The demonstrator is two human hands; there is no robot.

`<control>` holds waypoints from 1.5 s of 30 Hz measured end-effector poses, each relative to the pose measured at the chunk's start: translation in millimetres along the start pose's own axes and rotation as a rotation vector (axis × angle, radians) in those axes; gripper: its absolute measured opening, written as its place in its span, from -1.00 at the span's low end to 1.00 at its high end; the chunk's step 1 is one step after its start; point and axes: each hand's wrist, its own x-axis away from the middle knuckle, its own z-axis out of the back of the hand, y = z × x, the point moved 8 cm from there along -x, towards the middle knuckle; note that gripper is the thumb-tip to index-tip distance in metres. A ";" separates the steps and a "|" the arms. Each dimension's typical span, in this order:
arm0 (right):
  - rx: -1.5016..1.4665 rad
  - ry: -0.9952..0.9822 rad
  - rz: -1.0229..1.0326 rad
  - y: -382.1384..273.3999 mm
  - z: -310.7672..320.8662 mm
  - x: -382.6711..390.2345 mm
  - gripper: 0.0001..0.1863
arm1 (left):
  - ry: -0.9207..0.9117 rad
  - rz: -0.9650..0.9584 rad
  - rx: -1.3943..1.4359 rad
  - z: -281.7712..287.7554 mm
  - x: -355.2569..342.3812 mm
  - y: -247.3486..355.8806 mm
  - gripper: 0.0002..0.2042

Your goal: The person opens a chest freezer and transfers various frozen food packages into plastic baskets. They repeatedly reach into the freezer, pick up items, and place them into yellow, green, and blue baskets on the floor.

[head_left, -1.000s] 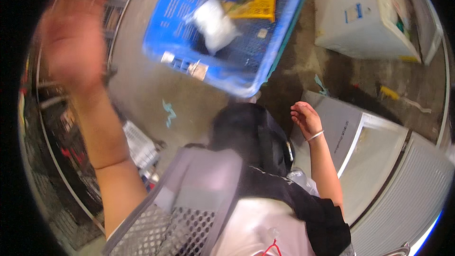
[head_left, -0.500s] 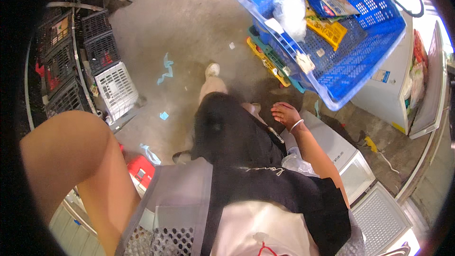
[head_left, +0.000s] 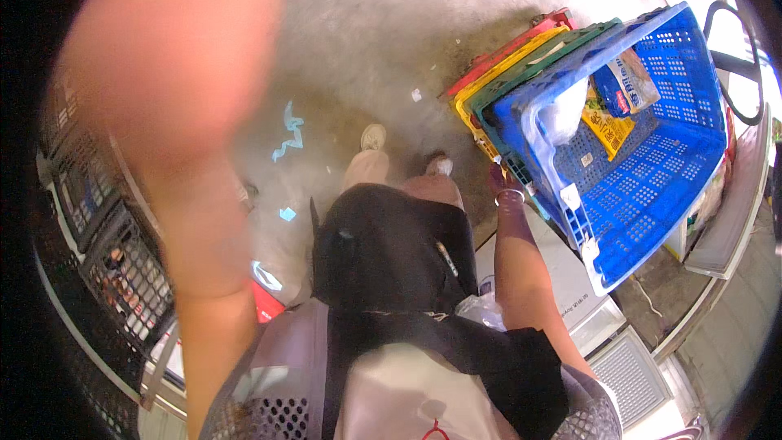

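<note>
The head view shows, nearest to the lens, the left hand (head_left: 183, 49), which is raised at the upper left and strongly blurred; its fingers are not clear, so I am not able to tell if it is wide or narrow, and no thing can be recognised in it. Below are the black trousers (head_left: 391, 244) of the person, and a little farther the right hand (head_left: 502, 180), with a white bracelet (head_left: 510, 195) at its wrist. This right hand is at the lower left side of a leaning stack of baskets, and its fingers are partly hidden there, so I am not able to tell whether they grip a rim or only touch it. The blue basket (head_left: 660, 187) lies up and to the right from this hand, which is clearly the nearer one; the left hand is well apart. The long axis of the basket seems to run away toward the upper right, although the lens bends the edges. Inside it are a white bag (head_left: 564, 114), a yellow packet (head_left: 607, 130) and a blue packet (head_left: 623, 85). Behind its left side stand the rims of a green basket (head_left: 590, 37), a yellow basket (head_left: 505, 68) and, farthest, a red basket (head_left: 513, 47).
</note>
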 end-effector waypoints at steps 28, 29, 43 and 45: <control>0.013 0.039 -0.028 70.0 -87.4 -27.6 -0.86 | 0.019 0.442 -0.465 -103.9 -42.7 -239.2 -0.32; 0.012 0.033 -0.035 75.7 -95.4 -27.3 -0.86 | -0.012 0.465 -0.442 -101.1 -44.4 -237.5 -0.30; 0.015 -0.025 -0.078 155.5 -176.4 -4.2 -0.87 | -0.022 0.421 -0.361 -4.1 -29.6 -228.7 -0.42; 0.008 -0.036 -0.066 155.2 -164.9 4.1 -0.87 | 0.010 0.394 -0.396 3.0 -31.0 -222.9 -0.45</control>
